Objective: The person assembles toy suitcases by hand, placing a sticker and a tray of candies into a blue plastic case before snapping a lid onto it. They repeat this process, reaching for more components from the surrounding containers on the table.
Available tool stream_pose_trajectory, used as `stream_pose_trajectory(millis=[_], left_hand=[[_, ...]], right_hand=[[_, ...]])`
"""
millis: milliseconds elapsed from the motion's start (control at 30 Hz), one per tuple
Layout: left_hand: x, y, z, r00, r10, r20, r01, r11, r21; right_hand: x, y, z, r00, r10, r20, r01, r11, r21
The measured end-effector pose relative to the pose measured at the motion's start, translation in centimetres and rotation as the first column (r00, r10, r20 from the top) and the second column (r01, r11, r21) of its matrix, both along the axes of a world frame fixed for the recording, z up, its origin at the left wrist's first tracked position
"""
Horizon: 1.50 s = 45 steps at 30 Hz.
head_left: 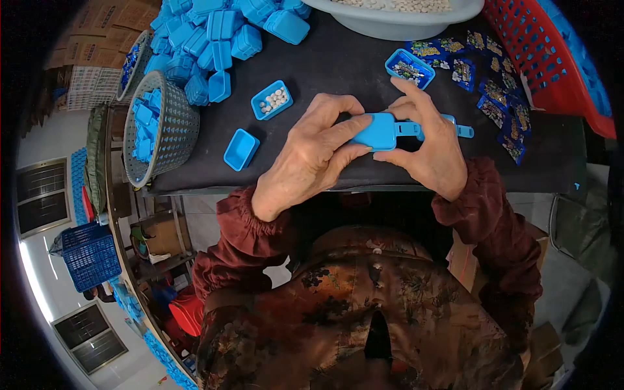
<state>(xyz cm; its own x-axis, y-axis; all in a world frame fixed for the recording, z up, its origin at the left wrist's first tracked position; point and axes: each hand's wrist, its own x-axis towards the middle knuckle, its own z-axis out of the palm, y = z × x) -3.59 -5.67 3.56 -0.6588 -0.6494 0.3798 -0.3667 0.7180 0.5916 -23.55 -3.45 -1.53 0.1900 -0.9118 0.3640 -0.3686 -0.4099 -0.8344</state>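
My left hand [312,146] pinches a small blue plastic lid [378,132] that has a clasp strap on its right side. My right hand [426,140] is closed at the lid's right end, its thumb at the lower edge and its index finger raised. Behind the right fingers, another blue piece with a clasp strap [465,131] sticks out, mostly hidden. To the left of my hands stand an open blue box holding white pellets [273,101] and an open blue box [240,149]. Beyond my right hand, another open blue box [409,69] contains a blue printed packet.
Closed blue boxes [224,26] are heaped at the back left. A grey basket [175,133] of blue parts stands at the left edge. White pellets fill a large basin [390,26]. Printed packets [497,94] lie at right, near a red basket [539,55].
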Motion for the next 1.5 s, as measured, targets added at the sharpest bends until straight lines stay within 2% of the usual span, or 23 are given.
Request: stream_pose_trajectory(millis=[67, 133, 267, 333, 367, 433, 633, 767, 833, 867, 933, 967, 1033, 1200, 1267, 1300, 1333, 1367, 1433, 1467, 1500], left_hand=[[0.0, 0.0, 0.2, 0.999, 0.01, 0.039, -0.009, 0.999, -0.044], [0.1, 0.0, 0.2, 0.998, 0.01, 0.055, -0.008, 0.999, -0.036], [0.4, -0.3, 0.2, 0.998, -0.023, 0.066, 0.022, 1.0, 0.006], [0.6, -0.5, -0.2, 1.0, -0.024, 0.002, 0.024, 0.997, 0.077], [0.6, -0.7, -0.4, 1.0, -0.024, 0.002, 0.024, 0.997, 0.079], [0.7, -0.9, -0.9, 0.993, -0.04, -0.109, 0.049, 0.995, 0.083], [0.6, -0.7, -2.0, 0.976, -0.005, -0.218, 0.031, 0.993, 0.112], [0.8, -0.3, -1.9, 0.995, -0.036, -0.095, 0.037, 0.999, 0.012], [0.8, 0.1, -1.5, 0.996, -0.037, 0.076, 0.05, 0.984, -0.17], [0.8, 0.5, -1.6, 0.997, -0.034, 0.075, 0.046, 0.984, -0.17], [1.0, 1.5, -2.3, 0.988, 0.024, 0.154, 0.004, 0.984, -0.179], [1.1, 1.5, -2.9, 0.988, 0.03, 0.152, -0.002, 0.984, -0.178], [1.1, 1.7, -4.1, 0.988, 0.059, 0.142, -0.01, 0.947, -0.321], [0.2, 2.2, -4.9, 0.986, 0.158, 0.053, -0.13, 0.928, -0.348], [0.3, 2.0, -3.8, 0.982, 0.187, 0.031, -0.164, 0.919, -0.36], [0.7, 1.4, -2.1, 0.994, 0.104, 0.021, -0.1, 0.988, -0.117], [1.1, 1.0, -0.7, 1.0, 0.024, -0.006, -0.023, 0.991, 0.133], [1.3, 0.3, -0.2, 1.0, 0.014, -0.027, -0.006, 0.968, 0.25], [1.5, -1.6, -0.3, 0.995, -0.076, -0.059, 0.088, 0.969, 0.231], [1.5, -2.1, 0.1, 0.991, -0.053, -0.123, 0.108, 0.86, 0.498], [1.6, -2.5, -0.2, 0.98, -0.086, -0.181, 0.174, 0.811, 0.558]], right_hand=[[0.0, 0.0, 0.1, 1.0, -0.004, -0.004, 0.003, 1.0, -0.003], [0.0, 0.1, 0.2, 0.999, 0.025, 0.043, -0.029, 0.996, 0.084], [0.0, 0.1, 0.3, 0.999, 0.032, 0.025, -0.034, 0.997, 0.065], [0.0, 0.1, 0.3, 0.999, 0.032, 0.018, -0.033, 0.999, 0.039], [0.0, 0.1, 0.3, 0.999, 0.032, 0.019, -0.033, 0.999, 0.04], [0.0, 0.0, 0.4, 0.999, 0.041, 0.012, -0.041, 0.999, 0.025], [-0.2, -0.1, 0.6, 0.999, 0.034, -0.042, -0.034, 0.999, 0.0], [-0.3, 0.1, 0.6, 0.998, 0.046, -0.033, -0.044, 0.998, 0.044], [-0.5, -0.1, 0.6, 0.985, 0.099, -0.138, -0.101, 0.995, -0.009], [-0.5, 0.0, 0.8, 0.985, 0.102, -0.14, -0.105, 0.994, -0.008], [-0.2, 0.5, 1.5, 0.9, -0.029, -0.435, -0.078, 0.971, -0.226], [0.2, 0.6, 1.5, 0.9, -0.023, -0.436, -0.084, 0.971, -0.225], [1.0, 0.8, 1.5, 0.803, -0.202, -0.561, -0.016, 0.933, -0.359], [1.4, 0.1, 1.6, 0.779, -0.175, -0.602, -0.047, 0.941, -0.334], [1.5, 0.2, 1.6, 0.779, -0.174, -0.603, -0.052, 0.939, -0.339], [1.4, 0.2, 1.4, 0.775, -0.174, -0.608, -0.055, 0.939, -0.34], [1.3, 0.1, 1.4, 0.772, -0.171, -0.613, -0.06, 0.94, -0.337], [1.1, 0.0, 1.4, 0.774, -0.171, -0.61, -0.068, 0.935, -0.348], [0.8, -0.3, 1.0, 0.809, -0.089, -0.581, -0.107, 0.949, -0.296], [0.8, -0.3, 0.8, 0.813, -0.079, -0.576, -0.117, 0.949, -0.294], [0.8, -0.3, 0.7, 0.822, -0.088, -0.562, -0.113, 0.943, -0.313]])
